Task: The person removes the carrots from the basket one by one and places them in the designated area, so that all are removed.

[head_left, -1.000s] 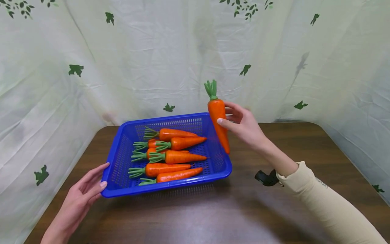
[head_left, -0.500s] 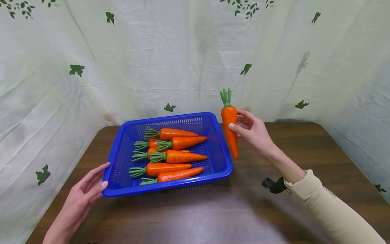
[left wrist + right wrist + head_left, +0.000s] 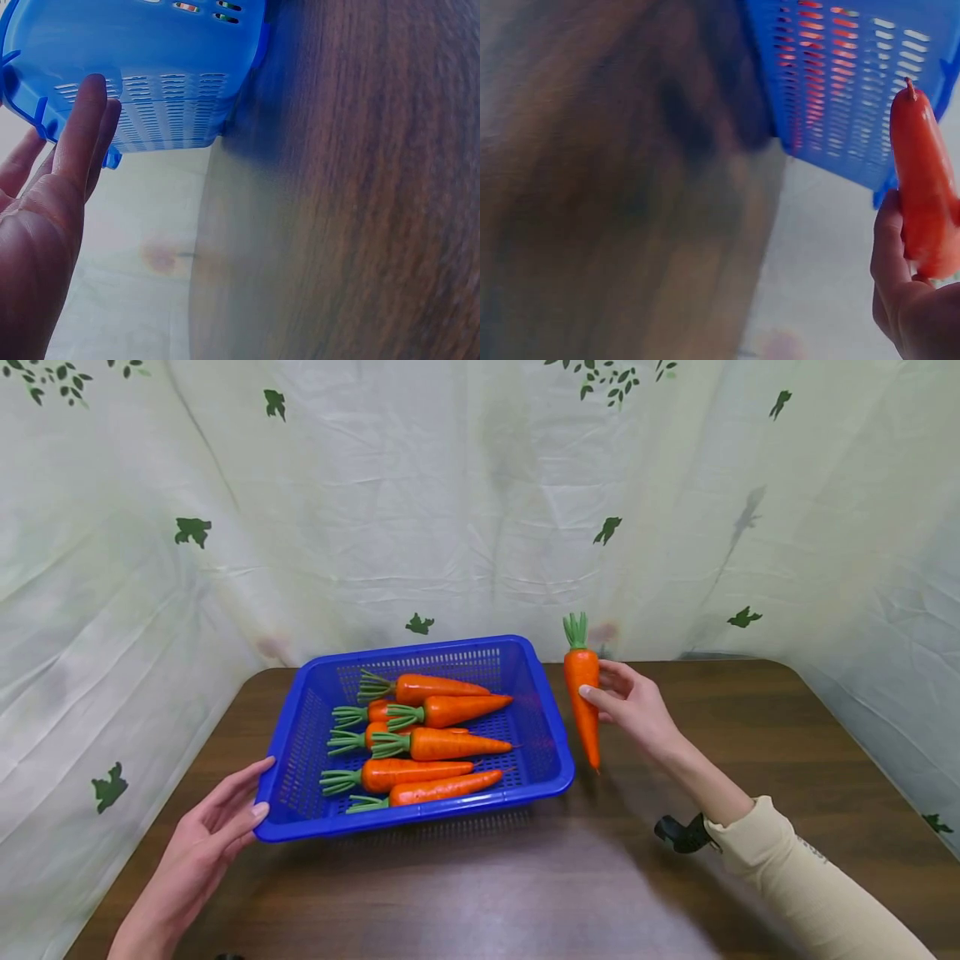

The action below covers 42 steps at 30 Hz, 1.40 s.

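A blue perforated basket stands on the table, several orange carrots with green stubs lying inside it. My left hand is at the basket's near left corner, thumb and fingertips right at the rim. In the left wrist view its fingers stretch straight along the basket's outer wall. To the right of the basket, my right hand grips one carrot between thumb and fingers. This carrot is upright, its green top up and its pointed tip down, close over the table.
The brown wooden table extends to the right of the basket and in front of it. A pale curtain with green leaf and bird prints hangs around the back and sides. A small black device sits at my right wrist.
My right hand has carried the carrot from over the basket's right rim, rightward and down toward the table beside it. The left hand and the basket have stayed in place.
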Available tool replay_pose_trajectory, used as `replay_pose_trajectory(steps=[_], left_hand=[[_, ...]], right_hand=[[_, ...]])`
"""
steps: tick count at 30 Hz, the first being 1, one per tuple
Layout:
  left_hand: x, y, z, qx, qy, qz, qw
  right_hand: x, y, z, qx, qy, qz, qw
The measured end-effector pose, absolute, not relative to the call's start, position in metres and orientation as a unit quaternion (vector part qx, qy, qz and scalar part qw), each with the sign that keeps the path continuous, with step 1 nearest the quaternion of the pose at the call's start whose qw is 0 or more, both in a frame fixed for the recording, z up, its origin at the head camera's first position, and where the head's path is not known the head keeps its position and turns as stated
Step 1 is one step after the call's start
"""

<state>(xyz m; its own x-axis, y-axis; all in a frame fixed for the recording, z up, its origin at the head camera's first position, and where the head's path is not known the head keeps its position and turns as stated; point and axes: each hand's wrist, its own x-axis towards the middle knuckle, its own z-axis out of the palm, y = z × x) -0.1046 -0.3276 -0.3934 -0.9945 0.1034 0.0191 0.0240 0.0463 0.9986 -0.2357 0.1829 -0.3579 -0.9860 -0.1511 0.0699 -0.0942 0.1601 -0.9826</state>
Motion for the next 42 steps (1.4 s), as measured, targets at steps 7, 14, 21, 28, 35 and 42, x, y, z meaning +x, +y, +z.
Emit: replay_pose_trajectory(steps=[7,14,21,28,35,42], left_hand=[[-0.105,-0.328,-0.394,0.045,0.72,0.692,0.029],[-0.105,-0.327,-0.393,0.044,0.722,0.69,0.029],[-0.105,-0.327,-0.392,0.053,0.72,0.691,0.027],[-0.104,-0.326,-0.392,0.058,0.717,0.695,0.023],[-0.103,-0.325,-0.393,0.061,0.717,0.694,0.022],[-0.104,-0.326,-0.393,0.058,0.718,0.693,0.025]], right_hand=[[-0.237,0.187,-0.377,-0.073,0.777,-0.624,0.027],[-0.238,0.19,-0.39,-0.077,0.797,-0.597,0.04],[-0.239,0.192,-0.396,-0.075,0.813,-0.576,0.049],[-0.241,0.19,-0.399,-0.077,0.821,-0.562,0.069],[-0.243,0.191,-0.404,-0.072,0.819,-0.561,0.094],[-0.244,0.189,-0.404,-0.063,0.83,-0.543,0.108]])
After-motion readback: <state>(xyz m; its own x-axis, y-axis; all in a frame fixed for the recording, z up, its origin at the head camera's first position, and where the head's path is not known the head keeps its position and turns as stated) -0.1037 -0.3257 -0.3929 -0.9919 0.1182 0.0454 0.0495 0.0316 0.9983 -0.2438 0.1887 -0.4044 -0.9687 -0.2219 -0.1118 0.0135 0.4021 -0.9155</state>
